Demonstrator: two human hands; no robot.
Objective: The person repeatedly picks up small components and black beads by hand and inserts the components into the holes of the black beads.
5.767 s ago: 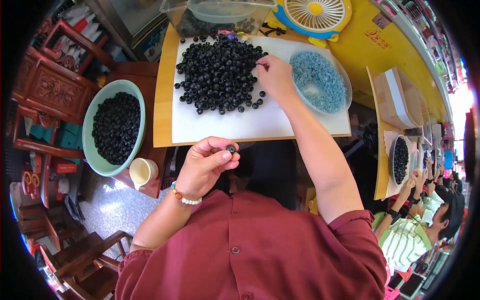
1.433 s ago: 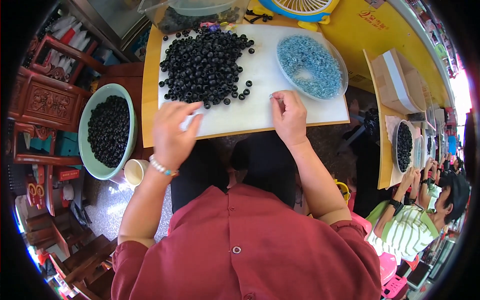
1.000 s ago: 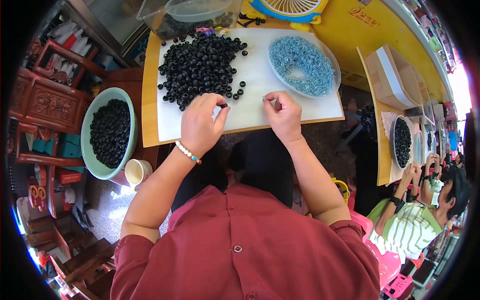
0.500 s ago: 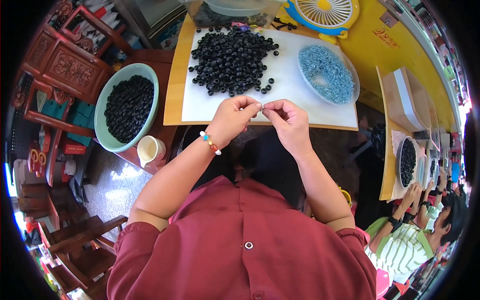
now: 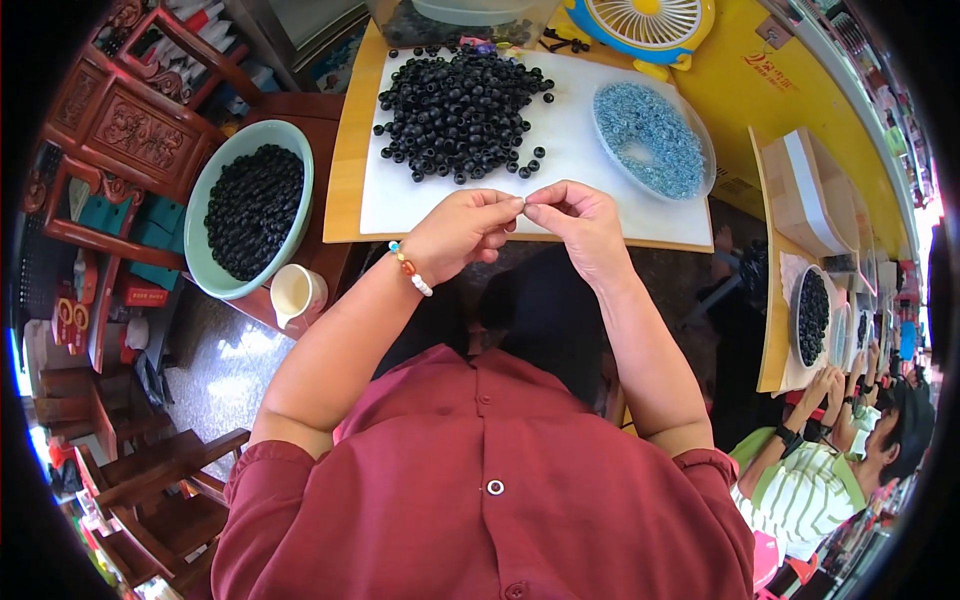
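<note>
My left hand and my right hand meet fingertip to fingertip over the near edge of the white board. Each one is closed in a pinch of thumb and forefinger. Whatever sits between the fingertips is too small to make out. A bracelet of white, amber and blue beads circles my left wrist. Beyond my hands lies a heap of round black beads with holes through them. To its right, a clear shallow dish holds tiny pale blue beads.
Left of the table stands a pale green basin of black beads, with a cream cup beside it. A clear bin and a blue-yellow fan stand at the back. At right, a person works at another table.
My left hand has turned a little, so the bracelet shows at a different angle. Both hands remain pinched together. The table and its things appear slightly higher in view.
</note>
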